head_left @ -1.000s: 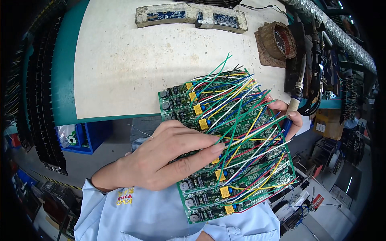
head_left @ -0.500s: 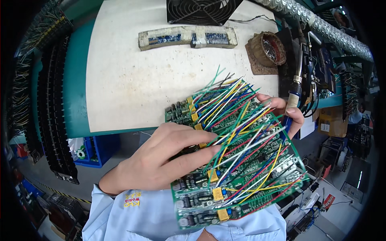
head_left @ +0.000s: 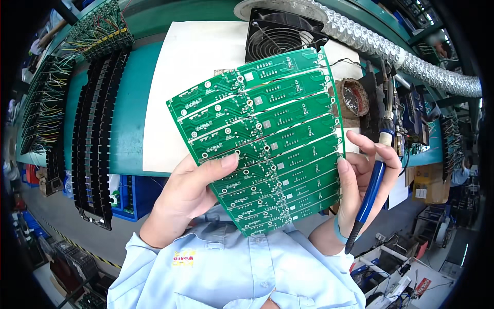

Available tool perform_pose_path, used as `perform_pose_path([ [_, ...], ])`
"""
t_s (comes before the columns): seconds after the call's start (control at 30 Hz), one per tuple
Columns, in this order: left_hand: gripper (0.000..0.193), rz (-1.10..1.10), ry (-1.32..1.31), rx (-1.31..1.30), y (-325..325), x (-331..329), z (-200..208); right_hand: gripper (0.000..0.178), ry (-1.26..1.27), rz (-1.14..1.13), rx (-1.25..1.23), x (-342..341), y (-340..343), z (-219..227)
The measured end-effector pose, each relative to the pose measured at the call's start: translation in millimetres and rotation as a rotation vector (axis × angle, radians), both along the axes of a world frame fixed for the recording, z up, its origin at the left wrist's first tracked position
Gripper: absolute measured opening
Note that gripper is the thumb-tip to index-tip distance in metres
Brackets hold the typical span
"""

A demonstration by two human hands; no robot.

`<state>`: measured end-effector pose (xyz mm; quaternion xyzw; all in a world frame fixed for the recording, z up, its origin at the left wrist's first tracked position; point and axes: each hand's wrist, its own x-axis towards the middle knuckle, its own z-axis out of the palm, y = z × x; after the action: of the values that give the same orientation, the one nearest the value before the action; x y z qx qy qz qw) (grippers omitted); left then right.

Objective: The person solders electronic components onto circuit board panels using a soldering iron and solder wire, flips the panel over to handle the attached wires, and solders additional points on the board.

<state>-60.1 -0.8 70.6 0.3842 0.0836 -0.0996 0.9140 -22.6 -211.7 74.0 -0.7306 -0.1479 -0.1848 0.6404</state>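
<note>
Left hand [head_left: 188,198] grips green circuit board panel [head_left: 265,139] by its lower left edge; right hand [head_left: 360,180] pinches the right edge, blue soldering iron [head_left: 371,188] tucked in fingers. Panel raised above white mat's [head_left: 175,103] front edge.

- A white mat [head_left: 206,62] lies on the teal workbench [head_left: 131,103].
- A black square fan [head_left: 280,36] stands at the mat's far edge, under a silver ribbed duct hose [head_left: 406,62] that runs off to the right.
- A round brown holder of tip-cleaning wool [head_left: 352,98] sits right of the mat.
- 2 long black racks [head_left: 95,144] lie left of the mat; further left, a rack of wired boards [head_left: 43,110].
- A blue bin [head_left: 131,198] sits below the bench edge.
</note>
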Motion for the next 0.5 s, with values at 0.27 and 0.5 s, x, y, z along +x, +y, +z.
perform_pose_path([
  [0.27,0.041,-0.039,0.075,-0.153,2.9,2.9,-7.3,0.050,0.025,0.018,0.051,-6.6,-5.1,2.5],
  [0.5,0.042,-0.036,0.026,-0.197,-2.4,3.6,-9.6,0.049,-0.015,0.037,0.132,-4.5,-7.7,-5.4],
])
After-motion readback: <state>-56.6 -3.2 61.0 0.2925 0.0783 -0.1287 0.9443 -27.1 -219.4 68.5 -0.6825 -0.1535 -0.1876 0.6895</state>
